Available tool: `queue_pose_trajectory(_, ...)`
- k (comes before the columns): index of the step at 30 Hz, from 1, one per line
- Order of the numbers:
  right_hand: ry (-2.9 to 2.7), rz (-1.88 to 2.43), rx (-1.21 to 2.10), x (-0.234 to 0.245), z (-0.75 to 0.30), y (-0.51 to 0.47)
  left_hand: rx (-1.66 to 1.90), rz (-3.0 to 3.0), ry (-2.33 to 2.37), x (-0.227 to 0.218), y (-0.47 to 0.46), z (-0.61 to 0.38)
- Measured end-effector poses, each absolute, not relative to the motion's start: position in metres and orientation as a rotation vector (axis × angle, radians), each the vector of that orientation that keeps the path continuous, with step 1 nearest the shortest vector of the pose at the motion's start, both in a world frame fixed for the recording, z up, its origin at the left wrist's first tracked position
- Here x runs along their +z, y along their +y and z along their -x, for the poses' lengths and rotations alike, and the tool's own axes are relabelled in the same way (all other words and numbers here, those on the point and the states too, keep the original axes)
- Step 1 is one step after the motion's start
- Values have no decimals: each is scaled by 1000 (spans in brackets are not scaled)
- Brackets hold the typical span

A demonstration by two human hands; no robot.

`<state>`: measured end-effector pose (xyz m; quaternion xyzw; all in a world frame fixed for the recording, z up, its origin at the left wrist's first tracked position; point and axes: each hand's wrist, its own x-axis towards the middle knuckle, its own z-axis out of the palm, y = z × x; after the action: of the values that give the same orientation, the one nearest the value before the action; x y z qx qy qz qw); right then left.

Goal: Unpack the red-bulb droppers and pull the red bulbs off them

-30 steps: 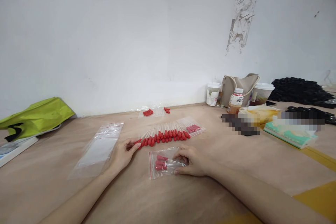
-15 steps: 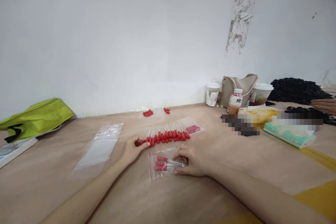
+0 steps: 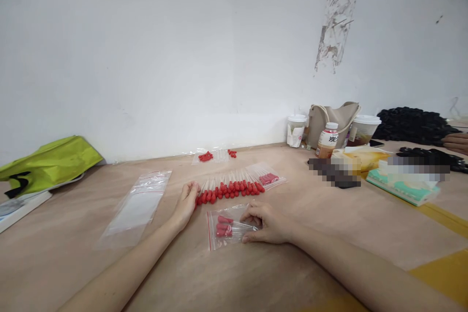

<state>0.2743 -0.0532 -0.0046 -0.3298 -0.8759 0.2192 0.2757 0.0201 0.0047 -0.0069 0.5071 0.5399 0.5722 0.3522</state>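
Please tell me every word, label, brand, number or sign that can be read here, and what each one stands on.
"炭": on the white label of the drink bottle; what follows it is cut off by the curve.
Small print above that character: too small to read.
Reddish mark on the white-lidded cup beside the beige bag: too small to read.
I can make out no other text.
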Motion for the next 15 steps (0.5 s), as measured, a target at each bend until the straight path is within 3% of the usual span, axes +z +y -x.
queue_pose_trajectory(8,-2356,890,617,-2,-276,-50,1489,-879,1347,3,6,-19)
queue_pose_trajectory(15,-2371,900,598,-3,-276,-50,1591,-892,1409,4,6,-14)
